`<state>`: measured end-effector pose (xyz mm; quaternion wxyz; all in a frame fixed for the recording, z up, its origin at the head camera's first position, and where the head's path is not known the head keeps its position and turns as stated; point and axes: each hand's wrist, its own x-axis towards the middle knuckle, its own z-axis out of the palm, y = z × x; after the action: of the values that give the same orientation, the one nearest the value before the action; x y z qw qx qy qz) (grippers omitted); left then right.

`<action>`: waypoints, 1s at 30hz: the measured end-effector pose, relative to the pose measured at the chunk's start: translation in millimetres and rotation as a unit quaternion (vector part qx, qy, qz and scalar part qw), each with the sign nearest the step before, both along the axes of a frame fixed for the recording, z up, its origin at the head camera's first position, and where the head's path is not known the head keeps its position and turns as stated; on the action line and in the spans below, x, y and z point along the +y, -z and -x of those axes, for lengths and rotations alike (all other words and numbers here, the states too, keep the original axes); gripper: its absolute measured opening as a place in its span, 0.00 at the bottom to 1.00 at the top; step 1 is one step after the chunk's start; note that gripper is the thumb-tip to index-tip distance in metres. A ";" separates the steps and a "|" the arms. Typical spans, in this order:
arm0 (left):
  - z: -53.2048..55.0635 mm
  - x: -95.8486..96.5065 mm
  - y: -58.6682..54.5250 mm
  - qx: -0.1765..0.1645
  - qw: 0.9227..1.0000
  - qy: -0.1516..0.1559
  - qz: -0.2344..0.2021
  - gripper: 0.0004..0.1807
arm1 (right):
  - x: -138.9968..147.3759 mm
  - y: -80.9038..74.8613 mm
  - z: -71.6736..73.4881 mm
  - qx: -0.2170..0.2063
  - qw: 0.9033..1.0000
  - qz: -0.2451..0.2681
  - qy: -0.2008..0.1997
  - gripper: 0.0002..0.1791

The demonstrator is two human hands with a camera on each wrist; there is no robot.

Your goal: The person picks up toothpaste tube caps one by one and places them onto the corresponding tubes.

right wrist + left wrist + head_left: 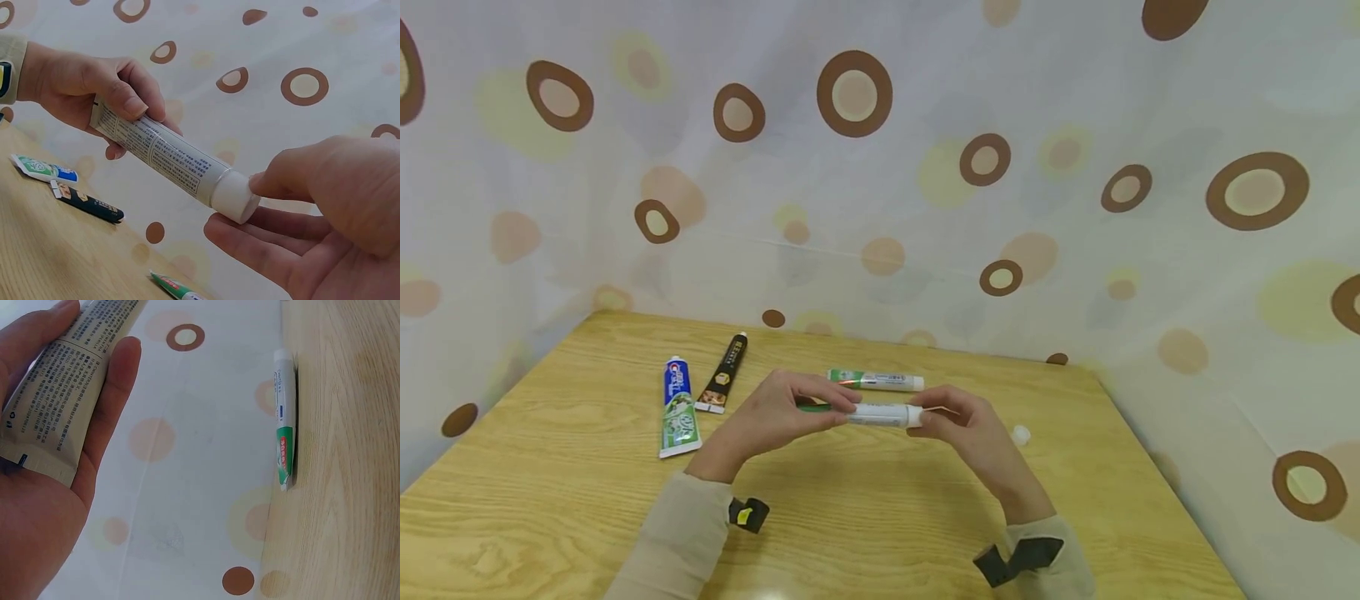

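A white toothpaste tube with small print on its back is held up above the table between both hands. My left hand grips its flat crimped end, thumb on one side and fingers on the other. At the opposite end is a white screw cap, which my right hand pinches between thumb and fingers. In the left wrist view the left palm lies near the tube's crimped edge. Behind the hands, a second green and white toothpaste tube lies on the table.
To the left lie a blue and green toothpaste tube and a black toothpaste tube. A small white round piece sits right of the right hand. The wooden table meets a patterned cloth at its back and sides.
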<state>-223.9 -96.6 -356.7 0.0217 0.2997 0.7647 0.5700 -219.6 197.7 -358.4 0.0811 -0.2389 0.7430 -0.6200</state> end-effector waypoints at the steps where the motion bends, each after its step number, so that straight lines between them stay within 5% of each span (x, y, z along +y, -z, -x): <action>1: -0.1 0.1 0.0 -0.002 1.000 0.000 0.000 0.07 | -0.1 0.2 -0.1 -0.005 1.000 0.002 0.001 0.17; 6: 0.4 0.5 0.1 0.001 1.000 0.002 0.003 0.06 | -1.2 -0.5 -0.3 -0.022 1.000 -0.003 0.015 0.20; 20: 0.1 -0.1 0.0 0.005 1.000 0.004 0.002 0.06 | -0.9 -4.2 -2.2 0.029 0.999 -0.034 0.008 0.15; 30: -0.5 0.6 0.0 0.006 1.000 0.003 0.003 0.06 | -2.0 -1.8 -1.0 -0.008 1.000 -0.005 0.004 0.18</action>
<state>-223.4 -96.0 -356.7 0.0193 0.3053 0.7656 0.5659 -218.6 195.8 -356.6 0.0860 -0.2302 0.7465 -0.6184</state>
